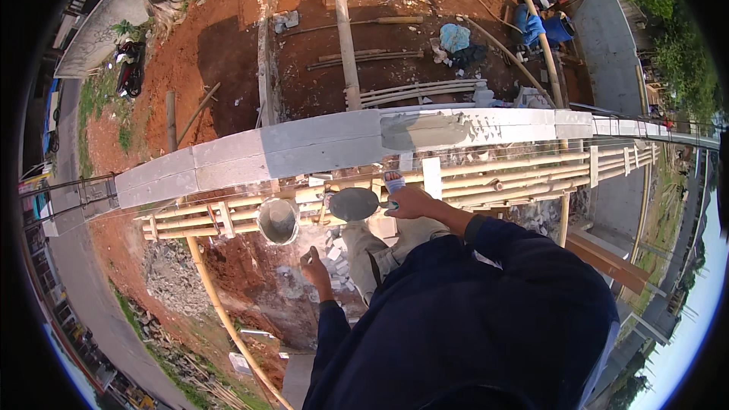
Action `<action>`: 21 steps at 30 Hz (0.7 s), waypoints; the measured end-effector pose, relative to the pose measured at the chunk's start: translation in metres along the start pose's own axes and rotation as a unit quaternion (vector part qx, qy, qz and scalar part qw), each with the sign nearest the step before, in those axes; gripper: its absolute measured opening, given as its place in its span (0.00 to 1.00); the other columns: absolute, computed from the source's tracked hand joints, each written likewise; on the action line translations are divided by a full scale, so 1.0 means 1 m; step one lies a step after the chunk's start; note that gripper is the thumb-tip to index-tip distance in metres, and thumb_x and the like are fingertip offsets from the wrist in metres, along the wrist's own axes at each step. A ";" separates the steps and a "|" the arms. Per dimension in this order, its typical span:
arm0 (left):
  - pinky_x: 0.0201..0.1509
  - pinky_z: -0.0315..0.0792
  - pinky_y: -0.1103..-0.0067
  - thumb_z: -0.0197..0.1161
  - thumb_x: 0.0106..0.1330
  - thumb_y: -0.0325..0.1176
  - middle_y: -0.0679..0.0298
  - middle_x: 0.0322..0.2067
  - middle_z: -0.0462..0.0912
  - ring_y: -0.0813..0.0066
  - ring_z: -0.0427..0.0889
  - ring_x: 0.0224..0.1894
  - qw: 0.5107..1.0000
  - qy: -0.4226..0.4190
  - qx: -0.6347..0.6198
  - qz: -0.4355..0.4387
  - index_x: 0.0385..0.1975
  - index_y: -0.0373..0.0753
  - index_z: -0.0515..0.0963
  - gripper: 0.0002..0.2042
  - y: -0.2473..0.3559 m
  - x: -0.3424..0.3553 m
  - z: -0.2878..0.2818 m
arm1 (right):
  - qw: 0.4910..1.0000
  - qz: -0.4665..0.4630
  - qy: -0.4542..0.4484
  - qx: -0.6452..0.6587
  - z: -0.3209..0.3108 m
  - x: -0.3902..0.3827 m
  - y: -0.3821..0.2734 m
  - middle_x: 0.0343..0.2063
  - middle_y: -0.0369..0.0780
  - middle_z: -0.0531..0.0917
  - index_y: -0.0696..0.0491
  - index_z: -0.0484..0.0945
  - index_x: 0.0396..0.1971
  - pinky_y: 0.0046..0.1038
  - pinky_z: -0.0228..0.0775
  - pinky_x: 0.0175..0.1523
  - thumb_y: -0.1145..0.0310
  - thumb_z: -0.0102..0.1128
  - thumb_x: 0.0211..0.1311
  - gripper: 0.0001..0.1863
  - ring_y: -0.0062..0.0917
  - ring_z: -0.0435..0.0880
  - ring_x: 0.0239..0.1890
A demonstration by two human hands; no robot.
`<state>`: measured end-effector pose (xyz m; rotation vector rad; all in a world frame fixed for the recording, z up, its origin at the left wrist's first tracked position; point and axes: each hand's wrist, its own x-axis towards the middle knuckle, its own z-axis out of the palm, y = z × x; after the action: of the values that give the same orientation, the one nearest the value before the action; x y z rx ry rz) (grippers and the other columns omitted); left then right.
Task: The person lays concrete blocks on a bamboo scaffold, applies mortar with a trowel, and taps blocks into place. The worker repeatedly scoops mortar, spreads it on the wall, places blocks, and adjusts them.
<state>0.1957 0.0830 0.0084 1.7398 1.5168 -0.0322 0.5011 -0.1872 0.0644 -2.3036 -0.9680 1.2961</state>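
Note:
My right hand (pixel 410 203) is closed round the green handle of a trowel (pixel 354 203). The trowel's round-looking grey blade points left, above the bamboo platform. Lower and to the left is my left hand (pixel 316 272), its fingers loosely curled, with a gap by the thumb and nothing visible in it. A pale bucket (pixel 279 221) of grey mortar stands on the bamboo just beyond that hand. Farther off runs a wall of pale grey blocks (pixel 319 142), with wet mortar (pixel 429 129) spread on it. A small printed white thing (pixel 393 180) shows beside my right hand; its kind is unclear.
Bamboo poles (pixel 516 176) form the platform along the wall, with wooden boards (pixel 432 177) across them. Rebar (pixel 80 196) juts from the wall's left end. Broken blocks (pixel 336 254) lie below. Beyond the wall, red soil holds a bamboo post (pixel 347 45) and blue barrel (pixel 558 28).

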 end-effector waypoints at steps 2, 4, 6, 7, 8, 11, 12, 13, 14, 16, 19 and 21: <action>0.55 0.74 0.55 0.66 0.71 0.45 0.42 0.52 0.81 0.43 0.81 0.52 0.994 0.022 0.025 0.100 0.51 0.27 0.79 0.23 0.070 0.005 0.007 | 0.998 0.034 0.058 0.014 0.001 -0.038 0.050 0.38 0.51 0.88 0.54 0.85 0.44 0.44 0.78 0.52 0.38 0.62 0.63 0.31 0.46 0.87 0.45; 0.61 0.71 0.54 0.68 0.70 0.47 0.39 0.62 0.74 0.42 0.76 0.60 0.976 0.042 0.032 0.213 0.58 0.28 0.74 0.28 0.117 0.027 0.017 | 0.987 0.106 0.087 0.087 -0.009 -0.081 0.093 0.45 0.46 0.89 0.47 0.86 0.51 0.43 0.78 0.56 0.37 0.62 0.61 0.30 0.44 0.87 0.50; 0.67 0.68 0.54 0.68 0.70 0.46 0.37 0.68 0.66 0.39 0.70 0.66 0.949 0.051 0.101 0.295 0.64 0.28 0.68 0.32 0.165 0.042 0.034 | 0.967 0.200 0.092 0.131 -0.025 -0.113 0.125 0.47 0.46 0.89 0.45 0.85 0.55 0.42 0.78 0.58 0.39 0.64 0.60 0.31 0.44 0.87 0.52; 0.69 0.66 0.53 0.68 0.70 0.45 0.37 0.71 0.62 0.38 0.67 0.69 0.931 0.052 0.136 0.334 0.67 0.27 0.65 0.35 0.189 0.047 0.045 | 0.954 0.236 0.116 0.147 -0.016 -0.123 0.153 0.46 0.47 0.89 0.46 0.86 0.54 0.42 0.78 0.57 0.39 0.66 0.59 0.31 0.44 0.87 0.51; 0.73 0.63 0.54 0.68 0.70 0.45 0.35 0.71 0.60 0.36 0.64 0.71 0.916 0.050 0.148 0.368 0.69 0.26 0.62 0.37 0.209 0.049 0.054 | 0.937 0.276 0.137 0.167 -0.017 -0.131 0.170 0.41 0.48 0.89 0.50 0.87 0.46 0.43 0.79 0.53 0.39 0.67 0.58 0.30 0.44 0.88 0.47; 0.79 0.54 0.55 0.70 0.67 0.49 0.31 0.74 0.51 0.34 0.51 0.77 0.897 0.001 0.182 0.403 0.72 0.21 0.55 0.46 0.248 0.062 0.078 | 0.894 0.310 0.206 0.248 -0.023 -0.152 0.218 0.38 0.54 0.88 0.57 0.84 0.39 0.46 0.78 0.50 0.40 0.64 0.62 0.29 0.46 0.88 0.45; 0.80 0.52 0.55 0.71 0.66 0.51 0.30 0.75 0.48 0.34 0.49 0.78 0.905 -0.025 0.180 0.385 0.73 0.20 0.53 0.49 0.262 0.063 0.085 | 0.880 0.334 0.236 0.243 -0.024 -0.149 0.228 0.39 0.54 0.87 0.57 0.84 0.41 0.46 0.78 0.51 0.41 0.63 0.64 0.29 0.47 0.87 0.46; 0.80 0.51 0.56 0.71 0.65 0.53 0.29 0.75 0.46 0.34 0.47 0.79 0.911 -0.052 0.179 0.368 0.73 0.18 0.51 0.52 0.276 0.062 0.094 | 0.862 0.360 0.264 0.239 -0.017 -0.143 0.243 0.40 0.55 0.87 0.58 0.83 0.42 0.47 0.78 0.52 0.42 0.61 0.65 0.29 0.48 0.87 0.47; 0.81 0.50 0.56 0.72 0.64 0.56 0.28 0.76 0.44 0.35 0.45 0.80 0.917 -0.078 0.179 0.347 0.73 0.16 0.49 0.55 0.285 0.060 0.099 | 0.845 0.385 0.290 0.233 -0.011 -0.139 0.252 0.41 0.56 0.87 0.58 0.82 0.43 0.47 0.77 0.53 0.43 0.60 0.67 0.29 0.49 0.86 0.48; 0.81 0.48 0.55 0.73 0.60 0.60 0.26 0.75 0.40 0.32 0.42 0.80 0.912 -0.088 0.254 0.311 0.73 0.14 0.47 0.60 0.299 0.059 0.110 | 0.811 0.399 0.334 0.267 -0.003 -0.119 0.265 0.44 0.57 0.86 0.59 0.80 0.45 0.49 0.76 0.55 0.45 0.58 0.68 0.28 0.53 0.85 0.50; 0.82 0.45 0.52 0.75 0.54 0.66 0.22 0.74 0.35 0.27 0.37 0.79 0.890 -0.114 0.342 0.279 0.72 0.12 0.43 0.67 0.321 0.056 0.117 | 0.778 0.398 0.406 0.266 0.009 -0.096 0.281 0.43 0.57 0.86 0.60 0.82 0.42 0.49 0.76 0.56 0.48 0.58 0.66 0.26 0.53 0.85 0.50; 0.82 0.44 0.50 0.76 0.51 0.68 0.21 0.74 0.32 0.24 0.36 0.78 0.880 -0.131 0.370 0.269 0.72 0.11 0.41 0.70 0.332 0.054 0.123 | 0.761 0.409 0.431 0.261 0.015 -0.089 0.289 0.42 0.58 0.86 0.60 0.83 0.39 0.49 0.77 0.56 0.50 0.59 0.65 0.24 0.53 0.86 0.50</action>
<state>0.5464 0.0733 0.0787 2.5844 0.8058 -0.6060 0.5723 -0.4570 -0.0526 -2.4127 0.6937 0.4058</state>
